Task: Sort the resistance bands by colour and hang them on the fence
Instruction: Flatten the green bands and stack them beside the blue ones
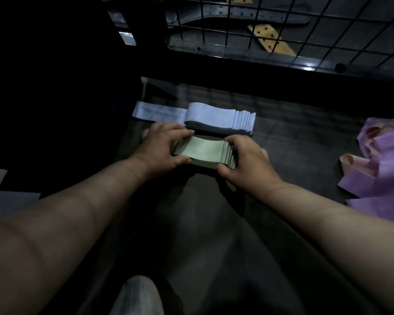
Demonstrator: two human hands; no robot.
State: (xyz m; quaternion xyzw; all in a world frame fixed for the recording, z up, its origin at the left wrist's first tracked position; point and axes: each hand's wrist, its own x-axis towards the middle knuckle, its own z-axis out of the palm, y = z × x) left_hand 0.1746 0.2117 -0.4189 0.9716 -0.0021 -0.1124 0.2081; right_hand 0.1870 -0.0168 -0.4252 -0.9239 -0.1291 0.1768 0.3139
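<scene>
A stack of pale green resistance bands (204, 151) lies on the dark floor in front of me. My left hand (162, 151) grips its left end, fingers over the top and thumb at the near side. My right hand (243, 162) grips its right end, where the layered edges show. Just behind lies a stack of light blue bands (221, 118) with one loose blue band (155, 112) stretched to its left. A loose heap of purple and pink bands (382, 164) lies at the right. The black wire fence (282, 26) stands at the back.
A dark mass fills the upper left. Pale blue strips (7, 201) lie at the left edge near my left forearm. My white shoe (137, 296) shows at the bottom. Behind the fence lie a grey perforated bar and a yellow one (271, 39).
</scene>
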